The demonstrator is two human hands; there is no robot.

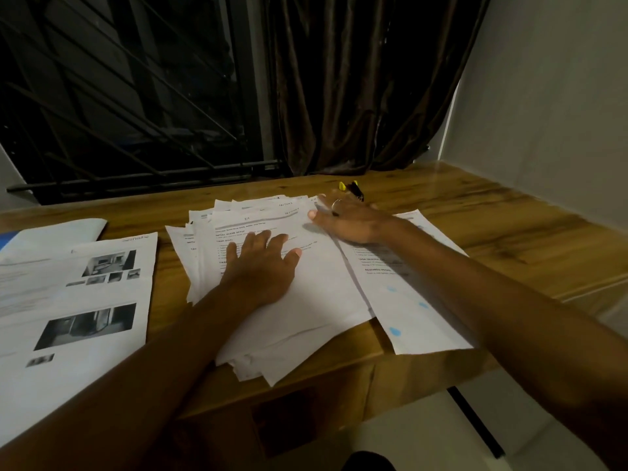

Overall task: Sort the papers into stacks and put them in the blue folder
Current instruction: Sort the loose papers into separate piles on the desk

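Both hands rest on the pile of papers (306,294) in the middle of the bench (509,226). The left hand (261,263) lies flat with its fingers spread. The right hand (346,220) is at the pile's far right corner, and I cannot tell if it pinches. The blue folder (4,241) lies at the left edge, nearer the left hand.

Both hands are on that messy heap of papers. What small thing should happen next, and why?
Probably the right hand should pinch the far corner of the top sheet and lift it, while the left hand steadies the pile. The pile is fanned and uneven, and the right hand lies at that corner. Photo sheets lie apart on the left.
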